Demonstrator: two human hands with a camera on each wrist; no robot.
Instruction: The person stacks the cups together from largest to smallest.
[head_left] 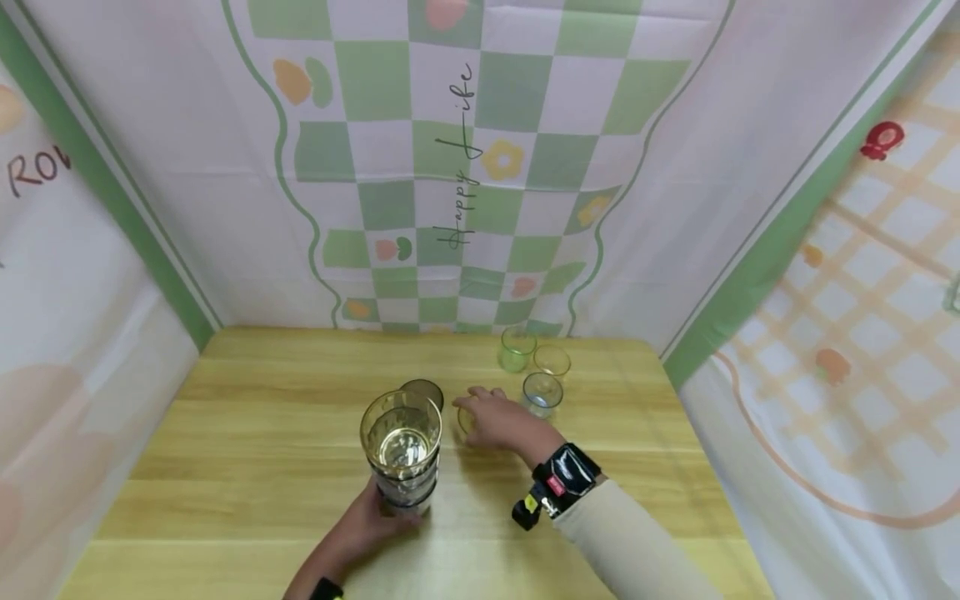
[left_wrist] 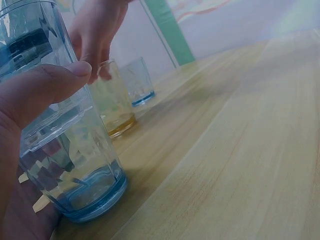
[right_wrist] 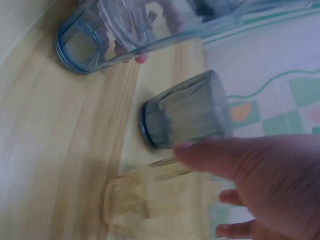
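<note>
My left hand (head_left: 367, 529) grips the lower part of an upright stack of glasses (head_left: 405, 450), a yellow-rimmed one on top. In the left wrist view its thumb (left_wrist: 40, 92) lies across the clear wall above the blue base (left_wrist: 97, 197). My right hand (head_left: 502, 421) is at an upright amber glass (head_left: 464, 421), partly hiding it. The right wrist view has the thumb (right_wrist: 215, 155) extended near the rim of this amber glass (right_wrist: 150, 205), fingers loosely spread; contact is unclear. A dark grey glass (right_wrist: 182, 112) stands beside it, behind the stack in the head view.
Right of my right hand stand a bluish clear glass (head_left: 542, 396), a yellow-rimmed glass (head_left: 552, 362) and a green glass (head_left: 516, 354) near the back edge. The wooden table (head_left: 262, 450) is bordered by patterned cloth (head_left: 450, 150) at the back and sides.
</note>
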